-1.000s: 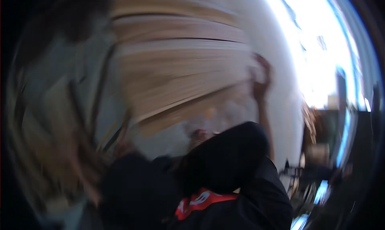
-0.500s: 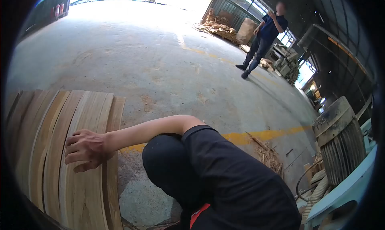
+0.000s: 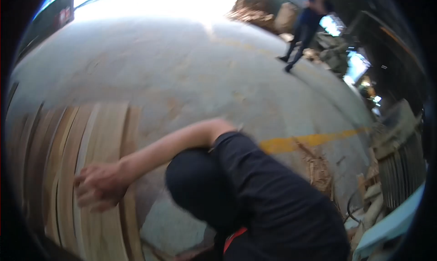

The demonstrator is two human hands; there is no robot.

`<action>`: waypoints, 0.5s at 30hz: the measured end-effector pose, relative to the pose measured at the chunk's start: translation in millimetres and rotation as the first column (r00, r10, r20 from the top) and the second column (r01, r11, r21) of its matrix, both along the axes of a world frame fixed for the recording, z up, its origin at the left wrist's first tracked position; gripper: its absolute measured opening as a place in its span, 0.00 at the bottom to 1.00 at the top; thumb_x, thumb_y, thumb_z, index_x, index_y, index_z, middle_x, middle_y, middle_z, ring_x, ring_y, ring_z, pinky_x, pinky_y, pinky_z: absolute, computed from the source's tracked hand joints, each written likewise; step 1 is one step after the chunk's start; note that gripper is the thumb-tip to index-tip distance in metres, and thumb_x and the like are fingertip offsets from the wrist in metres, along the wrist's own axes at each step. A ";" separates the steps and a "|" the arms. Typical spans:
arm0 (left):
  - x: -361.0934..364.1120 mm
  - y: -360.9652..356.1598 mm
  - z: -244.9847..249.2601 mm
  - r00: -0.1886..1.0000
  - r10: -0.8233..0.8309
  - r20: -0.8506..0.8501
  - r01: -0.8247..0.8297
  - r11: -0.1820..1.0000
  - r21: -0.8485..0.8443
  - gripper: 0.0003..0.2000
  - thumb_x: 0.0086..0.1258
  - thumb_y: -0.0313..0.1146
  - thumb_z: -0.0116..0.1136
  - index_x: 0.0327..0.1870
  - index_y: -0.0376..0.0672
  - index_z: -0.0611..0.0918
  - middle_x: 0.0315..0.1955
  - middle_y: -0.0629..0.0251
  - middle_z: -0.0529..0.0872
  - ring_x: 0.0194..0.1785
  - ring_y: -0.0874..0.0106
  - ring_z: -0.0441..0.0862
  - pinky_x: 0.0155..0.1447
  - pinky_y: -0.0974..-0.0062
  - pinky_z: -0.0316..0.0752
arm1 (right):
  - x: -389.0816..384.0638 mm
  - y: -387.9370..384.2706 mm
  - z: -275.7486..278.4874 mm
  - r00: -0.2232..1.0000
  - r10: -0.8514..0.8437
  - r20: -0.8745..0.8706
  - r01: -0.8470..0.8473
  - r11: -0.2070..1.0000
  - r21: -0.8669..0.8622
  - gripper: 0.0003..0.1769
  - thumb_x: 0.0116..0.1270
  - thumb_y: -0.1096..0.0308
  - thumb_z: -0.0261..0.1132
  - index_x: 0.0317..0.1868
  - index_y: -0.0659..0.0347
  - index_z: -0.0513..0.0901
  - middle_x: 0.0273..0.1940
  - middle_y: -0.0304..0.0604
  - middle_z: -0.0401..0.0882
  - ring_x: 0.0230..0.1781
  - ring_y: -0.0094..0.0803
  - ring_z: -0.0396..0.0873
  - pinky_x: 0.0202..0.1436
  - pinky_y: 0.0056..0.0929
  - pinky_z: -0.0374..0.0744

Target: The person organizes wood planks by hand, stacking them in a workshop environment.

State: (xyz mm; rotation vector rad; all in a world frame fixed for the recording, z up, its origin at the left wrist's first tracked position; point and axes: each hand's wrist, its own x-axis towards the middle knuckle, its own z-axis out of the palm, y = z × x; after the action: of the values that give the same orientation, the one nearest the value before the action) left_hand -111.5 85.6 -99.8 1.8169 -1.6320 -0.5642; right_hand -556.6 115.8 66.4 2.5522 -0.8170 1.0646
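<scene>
My right hand (image 3: 102, 186) lies palm down across a wide pale wooden plank (image 3: 102, 233). Its fingers are bent but look apart, with the tips by the plank's left edge; motion blurs them. Several more planks (image 3: 67, 183) lie side by side to the left, and a narrower plank (image 3: 131, 215) runs along the right. My right arm, in a black sleeve (image 3: 273, 188), reaches over from the lower right past a rounded black shape (image 3: 200, 188). A strip of skin shows low at the frame's bottom edge, but no left hand can be made out there.
A person (image 3: 302, 28) in dark clothes stands on the concrete floor (image 3: 173, 65) at the back right. Wood scraps (image 3: 318, 170) lie beyond a yellow line (image 3: 314, 140). At right are a ribbed dusty machine part (image 3: 400, 165) and a light-blue frame (image 3: 391, 229).
The view has shifted and blurred, with the planks and arm sitting slightly farther right in the frame. My right hand stays on the wide plank, its fingers looking more bent.
</scene>
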 end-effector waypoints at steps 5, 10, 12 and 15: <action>78.7 47.7 123.9 0.980 0.198 -0.007 -0.196 0.965 -0.174 0.30 0.82 0.52 0.43 0.70 0.35 0.77 0.68 0.46 0.76 0.71 0.53 0.74 0.76 0.58 0.65 | 6.8 -0.5 50.5 0.999 -0.050 0.020 0.045 0.977 0.206 0.29 0.71 0.46 0.67 0.63 0.57 0.81 0.55 0.52 0.85 0.60 0.49 0.81 0.62 0.47 0.81; 38.1 75.0 301.2 0.982 0.188 0.029 -0.174 0.948 -0.266 0.31 0.84 0.52 0.40 0.72 0.35 0.76 0.69 0.46 0.75 0.71 0.53 0.73 0.77 0.58 0.65 | -15.3 -23.7 79.4 0.749 -0.087 0.657 -0.418 0.706 0.571 0.32 0.75 0.42 0.64 0.61 0.64 0.78 0.48 0.49 0.83 0.48 0.40 0.83 0.52 0.40 0.83; -9.0 53.0 344.1 0.993 0.070 0.093 -0.051 0.980 -0.193 0.31 0.84 0.52 0.39 0.72 0.35 0.76 0.69 0.45 0.75 0.72 0.53 0.73 0.77 0.57 0.65 | -42.1 -12.2 96.1 0.609 -0.152 0.778 -0.665 0.435 0.606 0.42 0.75 0.33 0.57 0.69 0.64 0.71 0.54 0.55 0.82 0.55 0.41 0.83 0.58 0.42 0.83; -69.3 -12.2 350.2 0.800 -0.510 0.316 0.561 0.823 -0.092 0.24 0.81 0.44 0.51 0.67 0.36 0.81 0.61 0.55 0.82 0.65 0.67 0.79 0.71 0.69 0.69 | -75.4 -4.6 105.2 0.439 -0.365 0.821 -0.781 0.296 0.550 0.42 0.73 0.30 0.60 0.63 0.64 0.78 0.44 0.51 0.86 0.47 0.40 0.89 0.49 0.33 0.89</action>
State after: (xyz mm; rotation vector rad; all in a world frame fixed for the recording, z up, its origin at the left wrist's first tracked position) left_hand -180.8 73.4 250.5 1.3247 -2.3426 -0.3834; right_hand -631.9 111.2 171.6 2.7883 -1.7418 3.0468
